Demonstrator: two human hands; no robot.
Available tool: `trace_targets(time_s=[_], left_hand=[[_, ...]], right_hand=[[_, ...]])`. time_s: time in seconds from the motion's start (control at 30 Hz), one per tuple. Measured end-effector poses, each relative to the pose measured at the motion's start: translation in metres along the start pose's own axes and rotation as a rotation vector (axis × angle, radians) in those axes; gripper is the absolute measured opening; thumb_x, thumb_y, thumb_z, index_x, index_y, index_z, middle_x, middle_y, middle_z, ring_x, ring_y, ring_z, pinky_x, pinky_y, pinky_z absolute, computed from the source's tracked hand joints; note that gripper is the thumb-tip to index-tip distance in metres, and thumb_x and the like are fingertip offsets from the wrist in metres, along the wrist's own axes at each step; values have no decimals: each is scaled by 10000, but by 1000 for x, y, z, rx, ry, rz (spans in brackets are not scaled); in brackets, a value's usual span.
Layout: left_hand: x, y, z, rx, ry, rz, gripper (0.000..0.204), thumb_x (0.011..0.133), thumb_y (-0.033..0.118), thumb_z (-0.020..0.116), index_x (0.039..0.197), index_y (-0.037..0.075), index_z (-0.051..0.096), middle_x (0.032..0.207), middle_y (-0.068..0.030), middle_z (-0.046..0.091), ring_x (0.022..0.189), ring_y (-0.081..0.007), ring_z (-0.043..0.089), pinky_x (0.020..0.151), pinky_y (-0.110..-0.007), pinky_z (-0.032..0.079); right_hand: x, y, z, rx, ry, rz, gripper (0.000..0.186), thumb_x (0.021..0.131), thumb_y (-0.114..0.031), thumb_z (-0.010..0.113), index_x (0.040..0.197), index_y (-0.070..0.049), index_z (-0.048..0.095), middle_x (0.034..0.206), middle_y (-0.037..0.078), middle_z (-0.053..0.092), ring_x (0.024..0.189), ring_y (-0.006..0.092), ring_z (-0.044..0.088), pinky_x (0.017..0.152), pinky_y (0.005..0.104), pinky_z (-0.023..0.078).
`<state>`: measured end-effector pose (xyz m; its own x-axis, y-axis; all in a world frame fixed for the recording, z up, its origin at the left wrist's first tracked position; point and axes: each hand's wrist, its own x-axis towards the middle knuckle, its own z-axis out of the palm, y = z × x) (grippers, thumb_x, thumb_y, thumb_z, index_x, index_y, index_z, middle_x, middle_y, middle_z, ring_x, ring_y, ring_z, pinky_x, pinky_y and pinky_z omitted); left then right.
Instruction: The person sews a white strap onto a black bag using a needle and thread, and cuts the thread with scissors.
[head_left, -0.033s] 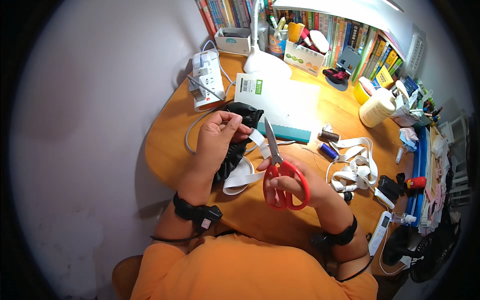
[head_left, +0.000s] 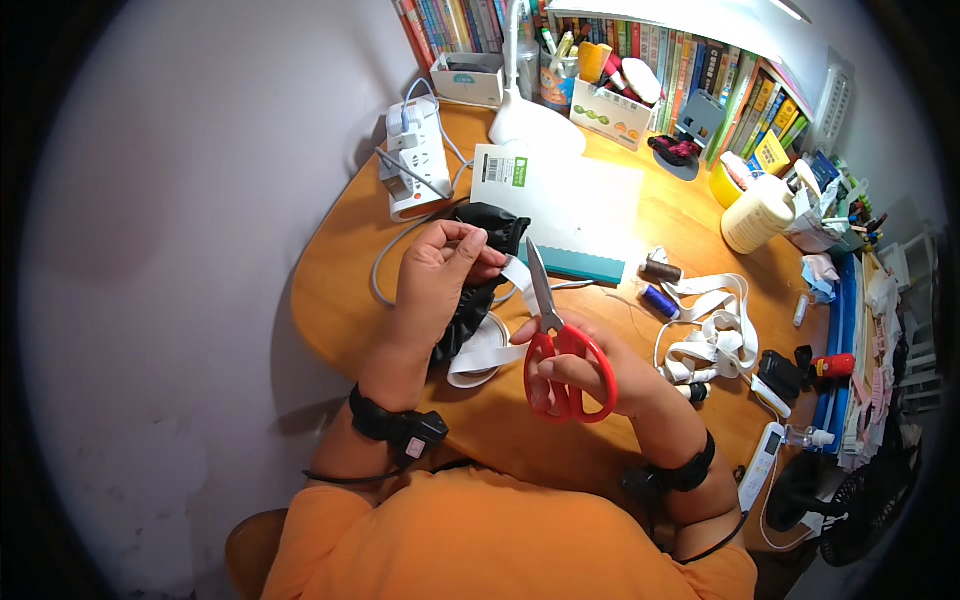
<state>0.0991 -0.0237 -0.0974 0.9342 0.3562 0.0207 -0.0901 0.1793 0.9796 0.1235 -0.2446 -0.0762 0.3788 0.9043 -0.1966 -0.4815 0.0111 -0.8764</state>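
Near the round wooden desk's (head_left: 330, 300) front edge: left hand (head_left: 435, 285) pinching flat white elastic band (head_left: 517, 272) over ruffled black fabric (head_left: 480, 275); right hand (head_left: 585, 375) fingers clamped through red-handled steel scissors (head_left: 560, 355), blades upward, touching the band.

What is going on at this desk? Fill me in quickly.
A person in an orange shirt sits at a cluttered wooden desk doing some sewing work. The left hand pinches a white elastic band that runs along a piece of gathered black fabric. The right hand has red-handled scissors in its grip, blades pointing up beside the band, which does not look cut yet. More white band and thread spools lie to the right.
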Motion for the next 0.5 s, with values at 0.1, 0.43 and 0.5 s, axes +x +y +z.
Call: trace_targets(time_s=[0.1,0.43,0.5], left_hand=[[-4,-3,-1,-25,16,-13,194,982,199,621,978,12,569,858,-83,683,721,-106,663,686,-234,567],[-9,-12,1,34,30,77,159,986,182,612,992,31,563,921,-43,613,725,-128,670,679,-237,566],[-10,-13,1,19,28,75,162,984,183,615,996,32,560,923,-41,608,735,-126,670,678,-234,562]], right_hand=[[3,9,10,113,-46,95,350,921,-144,582,1241,-23,506,914,88,619,766,180,647,710,319,528],[9,27,14,167,-160,3,423,927,-118,467,1337,-24,417,962,90,628,904,201,636,824,326,510],[14,27,9,187,-167,28,417,929,-120,465,1331,-22,417,945,94,630,867,208,641,800,329,515]])
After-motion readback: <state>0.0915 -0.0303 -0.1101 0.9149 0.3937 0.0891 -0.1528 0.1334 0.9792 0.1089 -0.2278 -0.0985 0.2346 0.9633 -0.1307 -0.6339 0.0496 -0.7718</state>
